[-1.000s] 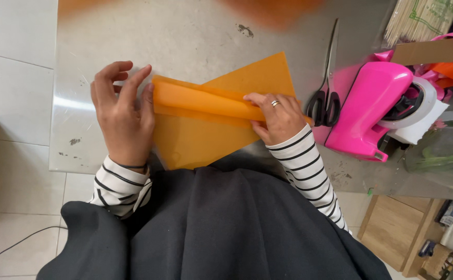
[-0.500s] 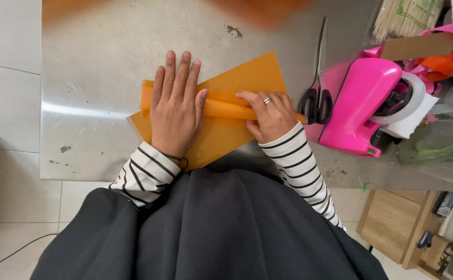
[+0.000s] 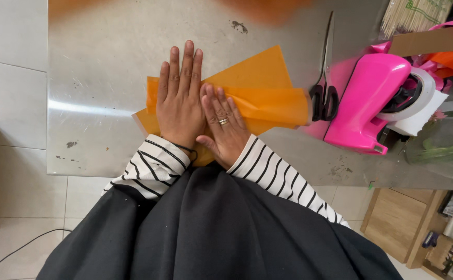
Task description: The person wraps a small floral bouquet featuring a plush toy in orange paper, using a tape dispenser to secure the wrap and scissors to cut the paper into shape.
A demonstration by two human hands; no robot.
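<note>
A folded sheet of orange paper (image 3: 265,96) lies on a steel table (image 3: 107,78). My left hand (image 3: 180,98) lies flat on the left part of the paper, fingers stretched out and close together. My right hand (image 3: 224,124), with a ring on one finger, presses flat on the paper right beside the left hand, touching it. Both hands hold nothing; they push down on the fold. The right end of the folded paper sticks out past my right hand toward the scissors.
Black-handled scissors (image 3: 324,88) lie right of the paper. A pink tape dispenser (image 3: 372,103) with a white roll stands further right. A bundle of thin sticks (image 3: 413,15) sits at the top right. Wooden boxes (image 3: 392,223) stand on the floor below right.
My left hand has stayed flat on the paper and slid a little. My right hand let go of the rolled fold and came left to lie flat next to it. The fold is flatter.
</note>
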